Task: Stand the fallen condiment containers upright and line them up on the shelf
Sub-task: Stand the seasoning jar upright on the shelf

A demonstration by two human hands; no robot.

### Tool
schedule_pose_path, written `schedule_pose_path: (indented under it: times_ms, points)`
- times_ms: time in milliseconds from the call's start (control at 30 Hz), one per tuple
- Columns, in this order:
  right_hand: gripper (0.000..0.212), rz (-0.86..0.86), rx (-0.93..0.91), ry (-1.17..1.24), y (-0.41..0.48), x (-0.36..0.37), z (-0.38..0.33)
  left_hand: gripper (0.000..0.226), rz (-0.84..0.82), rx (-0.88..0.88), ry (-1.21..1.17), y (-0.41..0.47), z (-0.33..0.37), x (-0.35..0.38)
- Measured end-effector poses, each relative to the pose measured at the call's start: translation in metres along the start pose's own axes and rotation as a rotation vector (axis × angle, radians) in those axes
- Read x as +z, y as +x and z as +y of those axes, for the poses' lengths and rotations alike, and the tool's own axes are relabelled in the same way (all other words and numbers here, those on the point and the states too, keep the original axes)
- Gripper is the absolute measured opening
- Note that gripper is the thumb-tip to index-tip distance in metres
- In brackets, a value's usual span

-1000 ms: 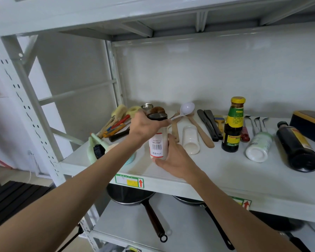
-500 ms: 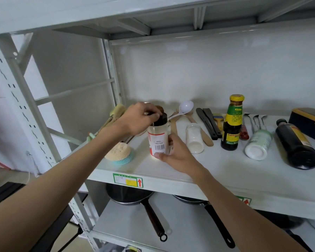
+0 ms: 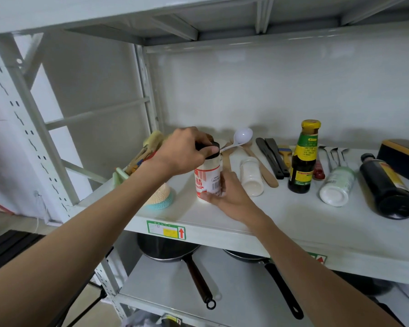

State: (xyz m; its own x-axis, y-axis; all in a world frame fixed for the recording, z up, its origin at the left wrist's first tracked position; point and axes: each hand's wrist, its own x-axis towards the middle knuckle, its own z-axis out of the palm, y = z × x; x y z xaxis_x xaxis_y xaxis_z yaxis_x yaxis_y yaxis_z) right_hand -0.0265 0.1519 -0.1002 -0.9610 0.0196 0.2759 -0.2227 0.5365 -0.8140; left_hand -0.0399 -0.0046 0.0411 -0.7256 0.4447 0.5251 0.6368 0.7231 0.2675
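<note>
A white seasoning jar [image 3: 207,178] with a red label and black cap stands upright near the front left of the white shelf [image 3: 281,223]. My left hand [image 3: 187,151] grips its cap from above; my right hand [image 3: 229,195] holds its lower body. To the right, a small white jar [image 3: 252,177] lies on its side. A dark sauce bottle with a yellow cap [image 3: 304,159] stands upright. A white bottle [image 3: 337,186] and a large dark soy bottle [image 3: 387,187] lie on their sides further right.
Wooden spatulas, a white spoon [image 3: 240,138], black utensils [image 3: 272,156] and a brush lie at the back of the shelf. A scrub pad [image 3: 162,197] and brushes sit at left. A dark box [image 3: 401,156] is at far right. Two pans [image 3: 172,251] rest on the lower shelf.
The jar has been lowered onto the shelf, a little farther in from the front edge. My left hand has shifted from its side to gripping the cap from above.
</note>
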Motion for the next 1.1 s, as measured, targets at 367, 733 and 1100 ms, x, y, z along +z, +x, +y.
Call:
schedule_pose_path:
  times_ms: [367, 733, 1100]
  points:
    - [0.045, -0.059, 0.036, 0.028, -0.012, -0.007, -0.022, 0.047, 0.134, -0.053, 0.096, 0.003, 0.009, 0.014]
    - [0.053, -0.113, -0.01, -0.04, -0.014, -0.002, -0.015, 0.057, 0.175, -0.097, 0.197, 0.012, 0.009, 0.023]
    - [0.035, 0.167, -0.121, -0.36, -0.042, -0.014, -0.029, 0.047, 0.17, -0.053, 0.227, 0.013, 0.009, 0.026]
